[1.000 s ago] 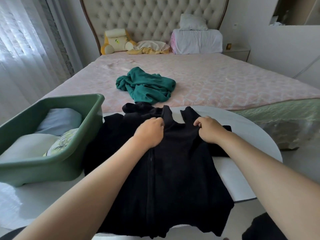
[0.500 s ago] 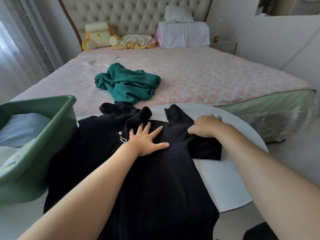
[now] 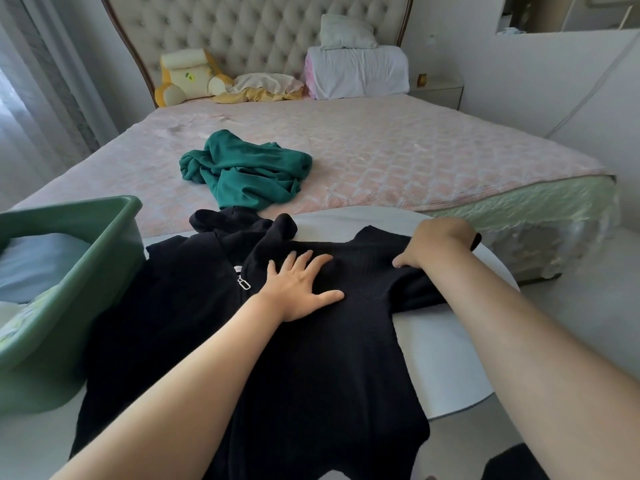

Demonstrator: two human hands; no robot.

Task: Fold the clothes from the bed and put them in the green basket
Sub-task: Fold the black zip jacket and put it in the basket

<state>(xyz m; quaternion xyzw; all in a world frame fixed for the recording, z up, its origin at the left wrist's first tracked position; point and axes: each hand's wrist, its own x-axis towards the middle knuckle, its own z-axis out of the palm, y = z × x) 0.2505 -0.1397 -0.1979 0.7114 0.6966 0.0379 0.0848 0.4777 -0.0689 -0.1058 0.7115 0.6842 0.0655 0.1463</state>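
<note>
The black zip-up sweater [image 3: 311,375] is lying spread out on the white round worktop [image 3: 443,368] in the lower middle of the frame, and its hem is hanging over the near edge. Its silver zipper pull [image 3: 244,283] is showing just left of the left hand [image 3: 301,285]. That hand is lying flat with fingers spread and released, pressing down on the chest of the sweater. The right hand [image 3: 436,242], in the middle right of the frame, is curling its fingers and grasping the sweater's sleeve [image 3: 415,289] near the far edge of the worktop.

At the left edge of the frame the green basket [image 3: 114,265] is sitting on the worktop, touching the sweater, and is holding a folded light blue cloth [image 3: 38,265] with other folded pieces. Above the sweater, in the upper middle, a crumpled teal garment [image 3: 242,171] is lying on the pink-covered bed [image 3: 415,150]. At the top, a yellow plush toy [image 3: 183,74] and white pillows [image 3: 356,74] are leaning against the tufted headboard [image 3: 242,29].
</note>
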